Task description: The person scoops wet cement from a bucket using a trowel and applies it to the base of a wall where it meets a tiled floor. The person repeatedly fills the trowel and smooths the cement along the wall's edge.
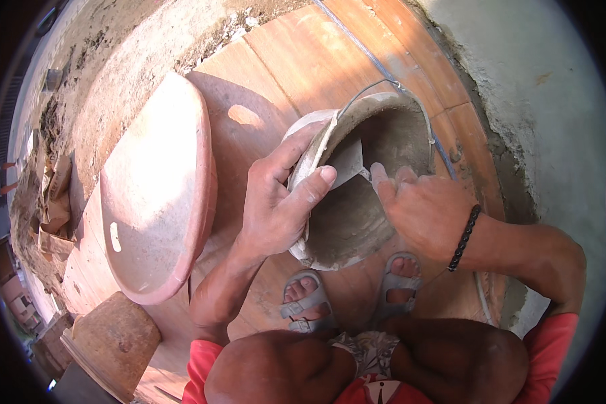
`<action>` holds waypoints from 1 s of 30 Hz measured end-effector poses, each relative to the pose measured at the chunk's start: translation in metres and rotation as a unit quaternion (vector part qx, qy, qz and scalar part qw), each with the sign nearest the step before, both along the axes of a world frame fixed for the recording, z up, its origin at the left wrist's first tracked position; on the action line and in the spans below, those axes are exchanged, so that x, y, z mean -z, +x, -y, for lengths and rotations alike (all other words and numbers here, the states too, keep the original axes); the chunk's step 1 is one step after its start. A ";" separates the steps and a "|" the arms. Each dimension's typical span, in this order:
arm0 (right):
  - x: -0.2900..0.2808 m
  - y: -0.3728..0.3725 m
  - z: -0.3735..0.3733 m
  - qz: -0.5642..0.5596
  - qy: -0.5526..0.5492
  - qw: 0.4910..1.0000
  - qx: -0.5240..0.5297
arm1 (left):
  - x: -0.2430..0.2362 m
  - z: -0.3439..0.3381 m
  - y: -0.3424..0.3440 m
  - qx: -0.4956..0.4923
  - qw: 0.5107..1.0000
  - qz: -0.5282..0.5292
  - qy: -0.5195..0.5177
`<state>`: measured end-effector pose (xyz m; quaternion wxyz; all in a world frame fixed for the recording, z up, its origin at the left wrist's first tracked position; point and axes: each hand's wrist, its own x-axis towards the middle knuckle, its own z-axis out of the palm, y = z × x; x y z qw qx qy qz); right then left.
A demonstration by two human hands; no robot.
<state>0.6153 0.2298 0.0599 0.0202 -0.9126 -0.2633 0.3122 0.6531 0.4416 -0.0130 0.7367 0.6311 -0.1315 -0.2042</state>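
Observation:
A cement-coated bucket (400, 145) is tilted in front of me, its mouth toward me and its wire handle (367, 87) up at the far rim. My left hand (279, 192) grips the bucket's left rim, thumb over the edge and fingers outside. In my right hand (421, 205) is a trowel, with the fingers wrapped round its handle, which they mostly hide. The trowel's grey blade (347, 163) reaches into the bucket, close to the inner left wall. Wet grey cement smears the bucket's inside.
A large pale pink basin (151, 229) stands at the left, beside a dirt-caked bucket (114, 337) at lower left. Torn brown paper (57, 202) lies farther left. Wood-look tiles (276, 64) cover the floor, with a grey wall (545, 87) on the right.

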 end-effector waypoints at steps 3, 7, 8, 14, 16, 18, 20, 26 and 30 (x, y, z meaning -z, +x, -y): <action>0.001 -0.009 -0.013 0.016 -0.039 0.999 -0.034 | -0.001 0.002 0.005 0.040 0.997 0.065 0.028; -0.008 -0.021 -0.011 0.065 -0.113 0.987 -0.090 | -0.010 0.022 0.014 0.119 0.978 0.166 0.036; -0.006 -0.025 -0.011 0.070 -0.127 0.985 -0.091 | -0.008 0.025 0.015 0.128 0.971 0.196 0.042; 0.006 -0.052 -0.005 0.072 -0.177 0.980 -0.045 | -0.008 0.036 0.020 0.156 0.961 0.225 0.029; 0.023 -0.052 0.001 0.011 -0.091 0.995 -0.051 | -0.013 0.015 0.022 0.122 0.979 0.139 0.083; 0.020 -0.054 0.018 -0.041 -0.053 0.997 -0.033 | -0.017 0.008 0.022 0.086 0.994 0.032 0.067; 0.009 -0.052 0.037 -0.067 -0.012 0.998 -0.001 | -0.011 0.004 0.020 0.055 0.998 0.011 0.034; -0.014 -0.049 0.076 0.017 -0.139 0.984 0.112 | -0.005 0.009 0.018 0.045 0.999 0.005 0.019; 0.009 -0.059 0.084 0.098 -0.142 0.983 0.065 | -0.010 0.018 0.016 0.041 0.999 0.002 0.023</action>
